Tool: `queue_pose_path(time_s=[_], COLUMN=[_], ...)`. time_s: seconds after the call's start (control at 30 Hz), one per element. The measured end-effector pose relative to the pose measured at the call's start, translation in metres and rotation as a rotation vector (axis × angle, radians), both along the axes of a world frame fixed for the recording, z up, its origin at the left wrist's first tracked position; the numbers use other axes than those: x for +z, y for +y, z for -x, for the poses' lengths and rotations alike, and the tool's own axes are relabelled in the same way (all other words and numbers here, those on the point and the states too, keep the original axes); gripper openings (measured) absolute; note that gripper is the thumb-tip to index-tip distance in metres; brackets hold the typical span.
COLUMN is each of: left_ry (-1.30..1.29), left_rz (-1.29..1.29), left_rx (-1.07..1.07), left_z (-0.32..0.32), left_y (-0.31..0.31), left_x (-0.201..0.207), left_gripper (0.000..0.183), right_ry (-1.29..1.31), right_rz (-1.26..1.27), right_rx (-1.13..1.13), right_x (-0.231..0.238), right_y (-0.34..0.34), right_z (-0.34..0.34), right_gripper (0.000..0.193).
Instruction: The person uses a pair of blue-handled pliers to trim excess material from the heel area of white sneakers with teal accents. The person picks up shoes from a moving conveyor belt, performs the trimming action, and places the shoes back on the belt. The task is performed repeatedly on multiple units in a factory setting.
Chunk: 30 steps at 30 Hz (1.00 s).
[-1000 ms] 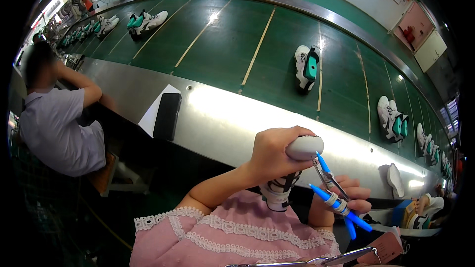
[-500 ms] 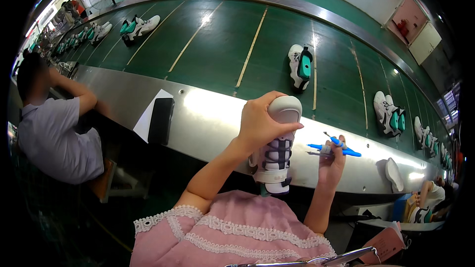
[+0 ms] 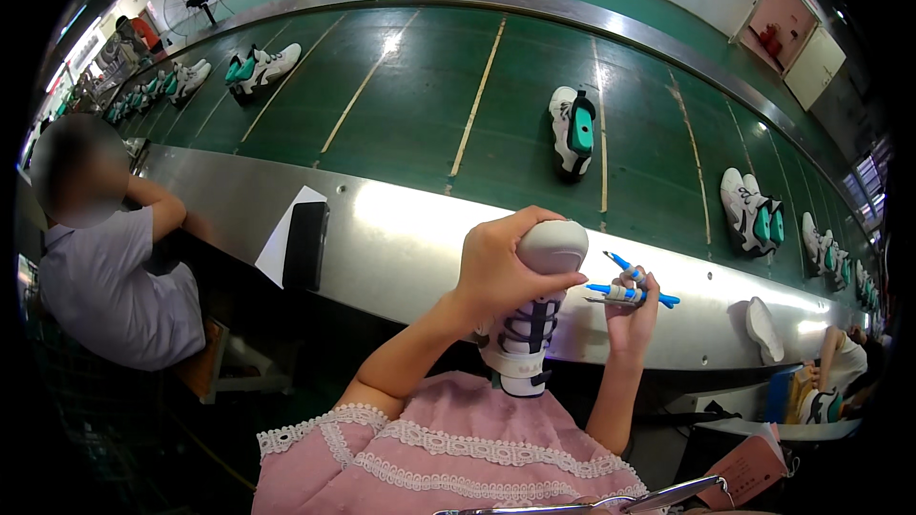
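Observation:
My left hand is wrapped around the toe end of a white and grey sneaker, thumb across the front. The shoe is held toe away from me, its dark laces and white strap showing below the hand, over the near edge of the metal ledge. Just right of the toe, my right hand is closed around slim blue pens, which lie across its fingers with their tips toward the shoe. A thin grey pointed tool seems to lie beside the lower pen; its kind is unclear.
Beyond the metal ledge, a green conveyor belt carries a single sneaker, a pair and several more. A black phone-like object lies on white paper to the left; a white insole-shaped piece lies right. A co-worker sits left.
My left hand and the sneaker have come down slightly toward me. My right hand has moved a little left, closer to the shoe, and the pens have turned in its fingers.

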<state>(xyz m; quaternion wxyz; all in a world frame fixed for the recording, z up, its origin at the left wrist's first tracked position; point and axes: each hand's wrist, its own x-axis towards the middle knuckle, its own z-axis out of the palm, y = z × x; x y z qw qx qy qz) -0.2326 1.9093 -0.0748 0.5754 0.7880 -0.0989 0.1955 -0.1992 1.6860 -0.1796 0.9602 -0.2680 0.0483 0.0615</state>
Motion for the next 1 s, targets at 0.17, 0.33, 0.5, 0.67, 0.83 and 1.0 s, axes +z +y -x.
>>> queue_pose_path(time_s=[0.17, 0.33, 0.5, 0.67, 0.83, 1.0], left_ry=[-0.112, -0.157, -0.178, -0.184, -0.201, -0.231], left_rz=[-0.052, -0.113, -0.107, -0.108, -0.116, -0.082], left_rx=[-0.020, -0.050, -0.045, -0.058, -0.053, -0.032], left_z=[0.006, 0.012, 0.015, 0.016, 0.016, 0.015], left_y=[0.000, -0.002, 0.003, 0.005, 0.009, 0.012], left_x=[-0.005, -0.002, -0.001, 0.000, -0.002, -0.005], left_gripper=[0.046, 0.044, 0.043, 0.043, 0.042, 0.040], right_ry=[-0.119, -0.376, -0.231, -0.355, -0.678, -0.884], right_rz=[0.114, 0.224, 0.074, 0.547, 0.899, 0.951], right_rx=[-0.338, -0.516, -0.337, -0.662, -0.894, -0.888], right_x=[0.058, 0.086, 0.101, 0.087, 0.083, 0.086], right_y=[0.023, 0.038, 0.050, 0.063, 0.072, 0.078], right_z=[0.030, 0.045, 0.051, 0.066, 0.080, 0.084], right_gripper=[0.020, 0.023, 0.020, 0.025, 0.040, 0.044])
